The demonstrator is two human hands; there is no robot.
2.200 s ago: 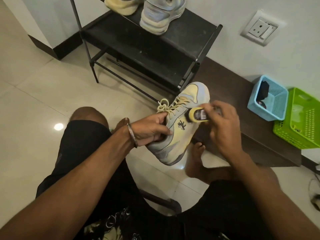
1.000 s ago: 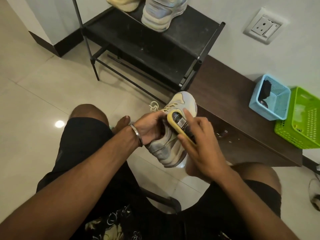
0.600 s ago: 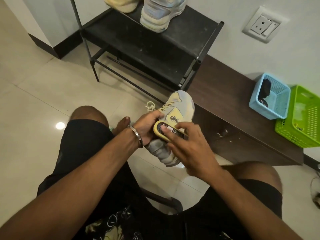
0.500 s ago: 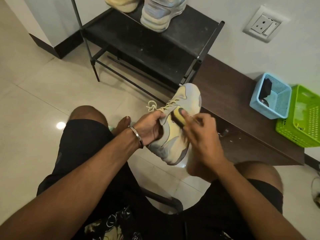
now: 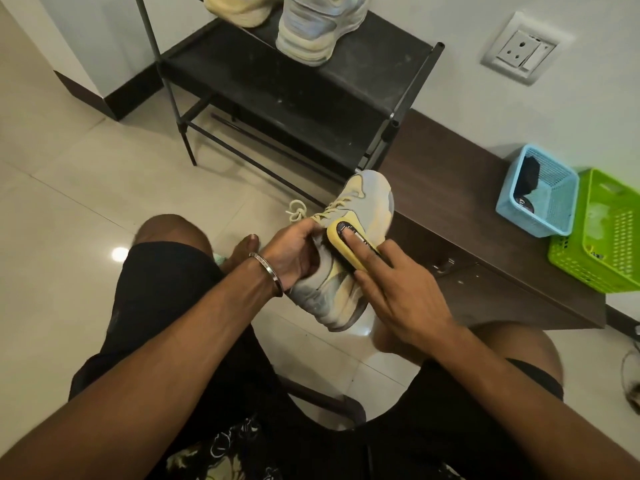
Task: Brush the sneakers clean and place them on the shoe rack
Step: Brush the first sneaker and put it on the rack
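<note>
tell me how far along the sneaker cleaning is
Done: one grey sneaker already sits on the shoe rack. In hand: the left hand holds a second sneaker while the right hand presses a yellow brush against its side. Left: finish brushing, then rack it.

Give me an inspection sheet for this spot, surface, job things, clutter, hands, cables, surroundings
Surface: glossy tiled floor.
Job's things: sneaker held up; yellow brush against its side; two shoes on the black shoe rack.
Clutter: blue basket holding dark items, green basket, both on a dark low bench.
Hands: left hand grips the sneaker; right hand holds the brush, fingers extended.
Cables: cord at right edge.
Surroundings: wall socket.
</note>
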